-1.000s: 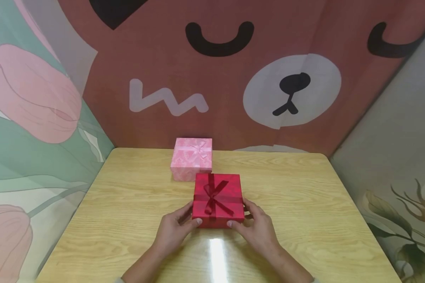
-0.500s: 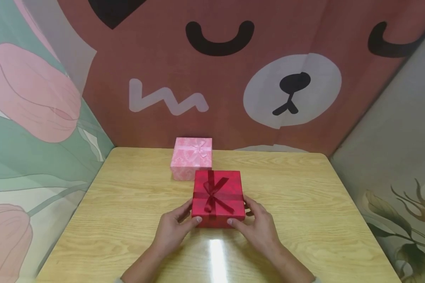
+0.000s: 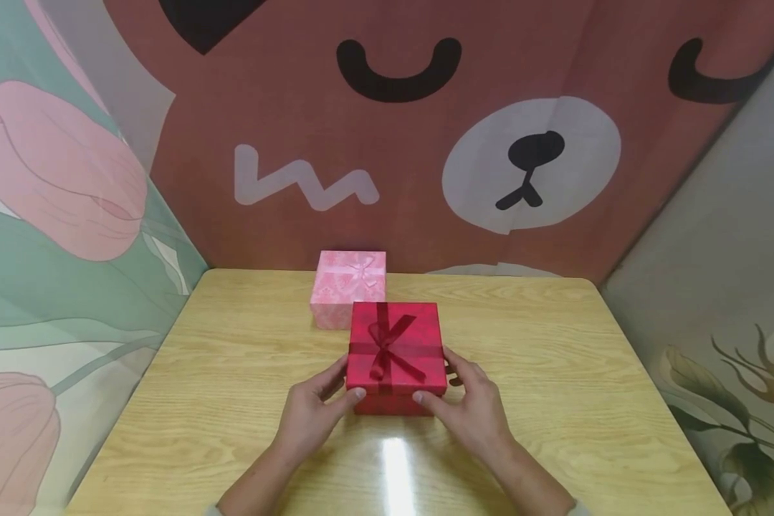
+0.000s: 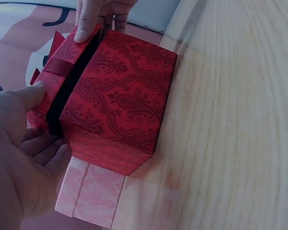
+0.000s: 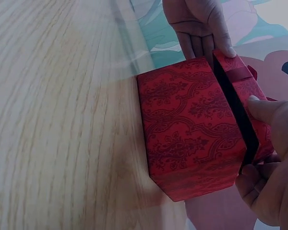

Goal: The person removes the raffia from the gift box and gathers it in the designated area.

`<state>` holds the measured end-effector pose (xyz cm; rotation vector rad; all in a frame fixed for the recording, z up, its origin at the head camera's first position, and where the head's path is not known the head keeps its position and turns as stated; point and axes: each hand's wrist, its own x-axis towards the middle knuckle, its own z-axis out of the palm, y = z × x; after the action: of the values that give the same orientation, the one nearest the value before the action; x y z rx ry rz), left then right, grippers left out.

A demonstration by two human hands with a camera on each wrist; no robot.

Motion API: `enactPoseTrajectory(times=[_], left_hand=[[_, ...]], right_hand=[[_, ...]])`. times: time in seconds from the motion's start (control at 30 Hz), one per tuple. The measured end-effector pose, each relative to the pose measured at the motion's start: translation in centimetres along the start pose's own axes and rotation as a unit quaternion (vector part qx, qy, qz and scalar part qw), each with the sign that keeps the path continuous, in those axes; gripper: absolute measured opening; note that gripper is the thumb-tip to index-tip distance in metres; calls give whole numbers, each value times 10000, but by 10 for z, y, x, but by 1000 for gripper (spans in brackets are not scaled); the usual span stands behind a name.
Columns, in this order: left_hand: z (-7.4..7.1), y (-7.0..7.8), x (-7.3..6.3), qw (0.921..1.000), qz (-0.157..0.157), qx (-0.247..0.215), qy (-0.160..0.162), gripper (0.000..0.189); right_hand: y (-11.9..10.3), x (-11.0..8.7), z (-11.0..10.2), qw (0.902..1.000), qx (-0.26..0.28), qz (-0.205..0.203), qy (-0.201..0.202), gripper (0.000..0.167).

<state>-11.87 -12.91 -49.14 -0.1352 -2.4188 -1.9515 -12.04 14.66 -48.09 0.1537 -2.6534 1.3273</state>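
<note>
The red gift box's lid (image 3: 368, 326) carries a dark red ribbon and bow (image 3: 384, 347). My left hand (image 3: 309, 412) grips its left side, with the thumb on the front edge. At the opposite side my right hand (image 3: 474, 405) grips it in the same way. In both wrist views the lid stands raised off the patterned red box base (image 4: 120, 91), and a black band (image 5: 237, 110) shows between them. The base sits on the wooden table (image 3: 555, 373). What the box holds is hidden.
A pink gift box (image 3: 338, 290) with a pink bow stands just behind the red one, partly overlapped by it in the head view. Behind the table hangs a bear-print backdrop (image 3: 284, 236); flower-print panels (image 3: 71, 215) flank the sides.
The lid has risen gradually from the base, with both hands gripping it and moving up slightly. The pink gift box has stayed in place.
</note>
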Motion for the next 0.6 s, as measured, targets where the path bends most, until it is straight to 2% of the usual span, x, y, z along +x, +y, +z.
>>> enactPoseTrajectory(times=[0.33,0.6], left_hand=[[-7,7,0,9996,239,84,145,63],[-14,7,-1,9957,852,-212,301,59]], right_hand=[[-6,3,2,9994,61,-283,187,90],[-12,5,6,9970,167,-653,375,86]])
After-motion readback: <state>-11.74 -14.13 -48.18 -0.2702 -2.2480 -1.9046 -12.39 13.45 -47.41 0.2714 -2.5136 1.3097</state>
